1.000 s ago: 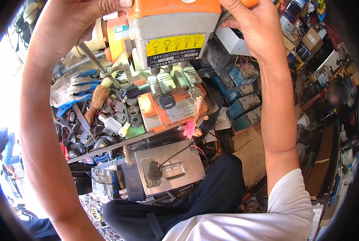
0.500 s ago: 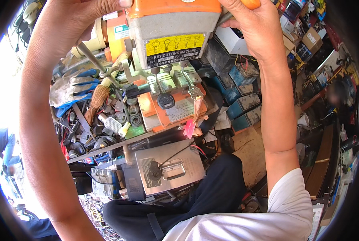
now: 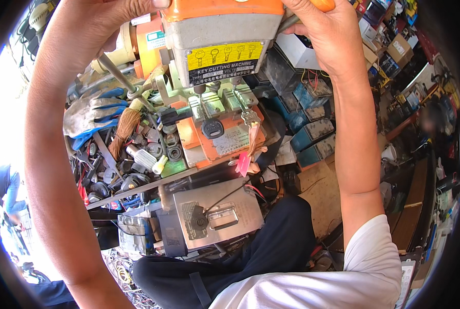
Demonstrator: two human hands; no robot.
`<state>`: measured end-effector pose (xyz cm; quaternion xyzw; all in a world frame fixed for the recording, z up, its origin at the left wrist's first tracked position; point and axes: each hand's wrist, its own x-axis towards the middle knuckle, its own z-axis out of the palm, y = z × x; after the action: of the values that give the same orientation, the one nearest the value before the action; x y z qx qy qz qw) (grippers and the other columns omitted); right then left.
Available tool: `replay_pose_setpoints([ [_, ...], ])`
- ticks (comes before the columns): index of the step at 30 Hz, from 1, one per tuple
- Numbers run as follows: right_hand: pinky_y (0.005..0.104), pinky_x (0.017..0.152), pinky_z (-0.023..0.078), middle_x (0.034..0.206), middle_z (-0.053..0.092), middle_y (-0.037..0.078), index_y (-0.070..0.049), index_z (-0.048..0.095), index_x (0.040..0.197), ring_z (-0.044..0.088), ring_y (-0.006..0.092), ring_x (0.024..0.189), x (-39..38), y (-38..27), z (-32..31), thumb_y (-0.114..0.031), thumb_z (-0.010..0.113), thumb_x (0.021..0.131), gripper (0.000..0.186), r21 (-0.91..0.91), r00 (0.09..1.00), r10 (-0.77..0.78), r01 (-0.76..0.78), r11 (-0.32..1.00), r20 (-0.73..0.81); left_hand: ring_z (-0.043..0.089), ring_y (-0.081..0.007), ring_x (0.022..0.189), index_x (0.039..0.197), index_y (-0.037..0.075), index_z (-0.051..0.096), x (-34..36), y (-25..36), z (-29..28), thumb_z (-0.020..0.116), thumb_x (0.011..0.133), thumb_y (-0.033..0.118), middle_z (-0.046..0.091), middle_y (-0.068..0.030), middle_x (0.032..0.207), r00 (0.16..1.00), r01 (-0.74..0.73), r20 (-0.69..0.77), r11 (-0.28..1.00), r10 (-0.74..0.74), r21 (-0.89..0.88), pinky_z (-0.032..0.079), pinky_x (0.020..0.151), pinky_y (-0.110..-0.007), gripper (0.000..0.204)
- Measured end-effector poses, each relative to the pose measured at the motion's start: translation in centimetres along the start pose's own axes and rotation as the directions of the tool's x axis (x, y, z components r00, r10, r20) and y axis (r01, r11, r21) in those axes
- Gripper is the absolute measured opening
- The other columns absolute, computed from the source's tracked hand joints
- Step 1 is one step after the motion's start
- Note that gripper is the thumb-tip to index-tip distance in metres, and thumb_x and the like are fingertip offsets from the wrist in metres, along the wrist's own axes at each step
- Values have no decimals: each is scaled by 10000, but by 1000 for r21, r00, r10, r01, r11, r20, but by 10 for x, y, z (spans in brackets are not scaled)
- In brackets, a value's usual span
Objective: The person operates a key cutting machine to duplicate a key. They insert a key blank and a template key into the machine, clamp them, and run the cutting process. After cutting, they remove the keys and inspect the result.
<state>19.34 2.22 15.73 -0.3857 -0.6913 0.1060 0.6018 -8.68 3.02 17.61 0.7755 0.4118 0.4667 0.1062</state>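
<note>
A key cutting machine [image 3: 214, 36] with an orange top and grey body stands at the top centre. In its left clamp [image 3: 205, 105] sits a black-headed key [image 3: 212, 129]. The right clamp [image 3: 239, 98] holds a metal key [image 3: 250, 118] with a strip and pink tag [image 3: 243, 163] hanging from it. My left hand [image 3: 104, 23] is closed around the upper end of a metal lever [image 3: 118, 74], its thumb by the machine's side; the other fingers are mostly hidden. On the other side my right hand [image 3: 325, 33] grips a lever with an orange knob [image 3: 322, 4].
Left of the machine lie work gloves [image 3: 93, 114], a straw brush [image 3: 125, 127] and loose parts on the bench. Blue-grey drawers [image 3: 312, 135] stand to the right. Below the bench edge is a metal plate [image 3: 245, 208] with a dark lock part. My knees are beneath.
Both hands and the clamped keys look the same. At the far left edge, a distant person has shifted slightly.
</note>
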Motion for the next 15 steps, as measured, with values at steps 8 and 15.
replay_pose_setpoints([
  [8, 202, 510, 484, 726, 623, 3, -75, 550, 860, 573, 53, 580, -1, -2, 0, -305, 785, 962, 345, 66, 999, -25, 23, 998, 32, 548, -84, 434, 1306, -97, 641, 5, -2, -3, 822, 765, 378, 732, -103, 677, 998, 57, 12, 993, -59, 99, 406, 404, -244, 742],
  [15, 211, 520, 495, 733, 629, 10, -65, 553, 871, 584, 63, 587, 3, 9, -3, -306, 782, 963, 345, 51, 999, -30, 28, 998, 29, 543, -82, 420, 1289, -100, 652, -9, 8, 12, 824, 763, 389, 728, -103, 667, 991, -74, -98, 983, 91, 166, 401, 389, -239, 738],
])
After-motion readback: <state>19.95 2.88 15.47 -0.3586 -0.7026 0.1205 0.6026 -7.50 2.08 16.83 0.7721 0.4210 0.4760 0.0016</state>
